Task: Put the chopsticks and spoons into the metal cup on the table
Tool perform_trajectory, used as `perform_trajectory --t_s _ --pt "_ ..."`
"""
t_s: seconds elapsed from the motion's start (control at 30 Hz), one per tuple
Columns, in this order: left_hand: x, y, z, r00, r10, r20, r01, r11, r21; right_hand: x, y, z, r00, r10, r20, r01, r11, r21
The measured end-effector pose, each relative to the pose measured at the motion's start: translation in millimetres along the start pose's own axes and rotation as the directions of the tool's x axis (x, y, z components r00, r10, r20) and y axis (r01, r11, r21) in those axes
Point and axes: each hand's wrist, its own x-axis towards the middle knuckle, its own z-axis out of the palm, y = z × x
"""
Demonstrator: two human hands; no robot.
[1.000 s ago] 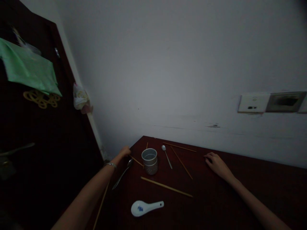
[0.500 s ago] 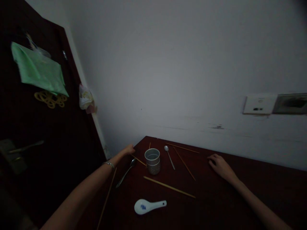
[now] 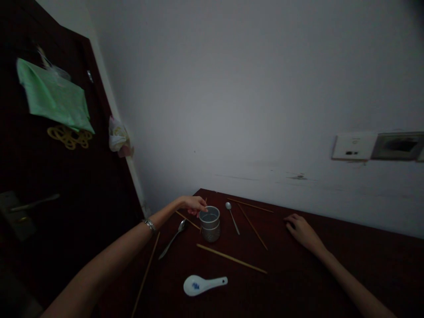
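Note:
My left hand (image 3: 194,204), with a silver band on its wrist, is at the back left of a grey cylindrical cup (image 3: 210,232). Its fingers are curled, the thumb by the cup's rim. A chopstick (image 3: 206,200) runs behind the hand and cup; whether the fingers grip it is hidden. Left of the cup lie another chopstick (image 3: 188,219) and a metal spoon (image 3: 172,240). My right hand (image 3: 302,230) rests on the dark table, fingers loosely extended, holding nothing.
Right of the cup lie a long-handled spoon (image 3: 233,219) and two chopsticks (image 3: 253,228) (image 3: 251,205). In front are a thicker chopstick (image 3: 232,258) and a white ceramic spoon (image 3: 204,285). One more chopstick (image 3: 145,274) lies by the left edge. A wall stands behind, a door (image 3: 82,198) at left.
My left hand has moved right, from beyond the end of the left chopstick to the cup's rim. The right hand stays in place. The view has shifted slightly.

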Motion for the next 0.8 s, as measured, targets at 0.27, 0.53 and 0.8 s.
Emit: perform_trajectory --t_s 0.27,0.53,0.8 --pt "10.1 -0.8 -5.4 0.993 -0.002 -0.115 -0.005 0.998 -0.061 -1.0 -8.5 -6.2 1.000 0.014 0.002 -0.014 1.000 0.015" --pt "56.3 6.0 -8.1 0.840 -0.210 -0.501 0.010 0.928 -0.372 -0.4 -11.2 -8.6 0.999 0.033 0.003 -0.033 0.999 0.025" --pt "85.2 7.5 -8.4 0.756 -0.300 -0.582 0.002 0.890 -0.456 1.2 -14.2 -11.7 0.997 0.073 0.032 -0.074 0.997 0.032"
